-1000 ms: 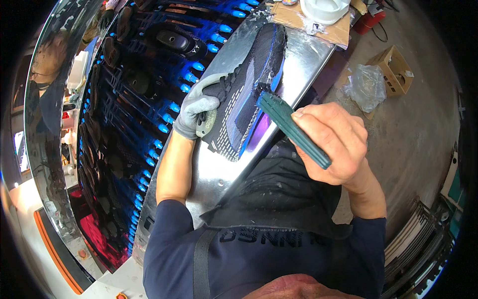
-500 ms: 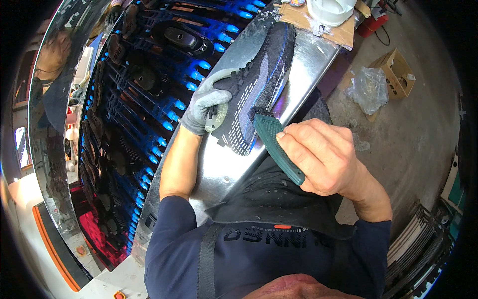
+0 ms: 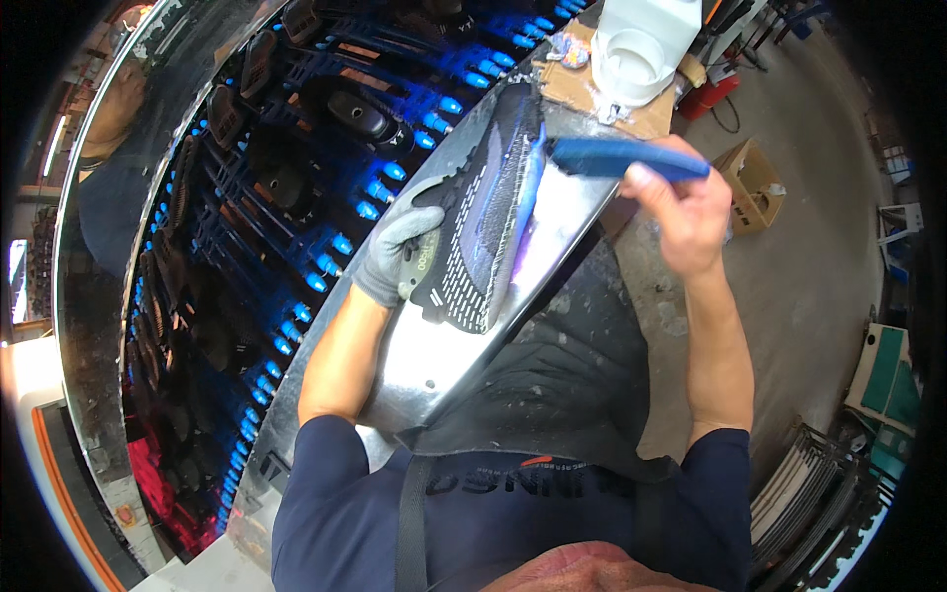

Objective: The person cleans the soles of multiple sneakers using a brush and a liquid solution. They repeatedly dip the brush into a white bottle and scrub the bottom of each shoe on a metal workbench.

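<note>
Left hand (image 3: 400, 259), in a grey glove, clamped on the near side of a dark shoe sole (image 3: 485, 222), sole lying tread-up and tilted on the shiny metal bench (image 3: 434, 355). Right hand (image 3: 681, 202), bare, clenched around the handle of a blue brush (image 3: 617, 158), brush head touching the far edge of the sole near its toe end. Behind the bench, a dark rack with rows of blue-lit pegs (image 3: 296, 197); beyond the sole, a white tub (image 3: 636, 54) on brown cardboard (image 3: 592, 94); off to the right, a small cardboard box (image 3: 755, 183) on the grey floor (image 3: 819, 276).
</note>
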{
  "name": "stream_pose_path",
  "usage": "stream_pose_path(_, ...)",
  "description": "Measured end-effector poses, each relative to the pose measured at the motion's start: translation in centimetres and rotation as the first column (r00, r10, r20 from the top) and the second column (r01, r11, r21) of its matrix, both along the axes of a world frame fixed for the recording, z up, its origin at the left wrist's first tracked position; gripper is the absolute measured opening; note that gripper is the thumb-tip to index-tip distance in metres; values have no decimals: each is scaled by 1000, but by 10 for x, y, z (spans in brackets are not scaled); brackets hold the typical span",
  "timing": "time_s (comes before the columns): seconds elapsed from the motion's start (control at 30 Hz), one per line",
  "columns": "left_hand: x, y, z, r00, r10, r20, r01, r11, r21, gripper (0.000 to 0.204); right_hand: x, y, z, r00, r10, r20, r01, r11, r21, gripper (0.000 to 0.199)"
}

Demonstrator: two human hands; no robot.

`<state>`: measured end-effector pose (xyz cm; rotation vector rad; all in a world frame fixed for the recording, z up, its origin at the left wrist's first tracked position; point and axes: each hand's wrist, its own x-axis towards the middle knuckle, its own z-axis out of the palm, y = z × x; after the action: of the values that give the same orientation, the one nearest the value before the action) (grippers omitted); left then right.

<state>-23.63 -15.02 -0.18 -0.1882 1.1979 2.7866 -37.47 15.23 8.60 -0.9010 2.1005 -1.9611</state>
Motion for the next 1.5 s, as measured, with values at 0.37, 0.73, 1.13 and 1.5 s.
stream_pose_path(0.37, -3, -2, -10, 997, 60, 52, -71, 973, 218, 79, -169, 6, 19, 850, -369, -377, 501, 786, 362, 28)
stream_pose_path(0.73, -6, 3, -7, 984, 177, 30, -175, 982, -72, 78, -194, 4, -12, 892, -404, -206, 452, 812, 368, 31)
stream_pose_path(1.13, -32, 15, 57, 994, 93, 65, -107, 957, 269, 48, -176, 53, -82, 828, 13, 561, 175, 944, -279, 23)
stream_pose_path(1.5, -38, 25, 85, 997, 74, 36, -78, 987, 139, 47, -7, 4, -4, 965, 203, 163, -151, 947, -285, 26)
